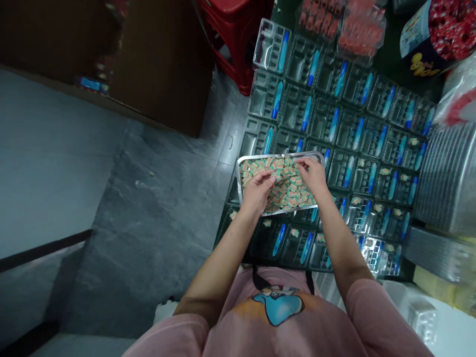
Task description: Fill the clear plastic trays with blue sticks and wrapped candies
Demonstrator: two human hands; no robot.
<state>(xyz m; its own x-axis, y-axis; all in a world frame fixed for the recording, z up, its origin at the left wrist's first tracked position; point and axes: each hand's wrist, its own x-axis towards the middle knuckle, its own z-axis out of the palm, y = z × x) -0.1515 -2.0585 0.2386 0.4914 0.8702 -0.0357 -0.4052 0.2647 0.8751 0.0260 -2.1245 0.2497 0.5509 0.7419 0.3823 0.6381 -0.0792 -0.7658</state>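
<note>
A shallow metal tray (268, 214) full of small orange-and-green striped pieces, which look like erasers (292, 191), lies across rows of clear plastic blister trays (336, 166). My left hand (258, 191) is over the left half of the metal tray, thumb and fingers pinched together at a small striped piece. At the right end, my right hand (313, 176) reaches into the pile with its fingers bent close together; whatever is between the fingertips is too small to make out. Each blister tray holds a blue pen-shaped item (276, 99), and several nearer ones also hold striped pieces (294, 232).
Clear packs of red parts (360, 29) and a tub of red items (451, 29) stand at the far end. Stacked clear trays (444, 178) line the right side. On the left are a red stool (238, 44), a large cardboard box (159, 64) and grey floor (159, 213).
</note>
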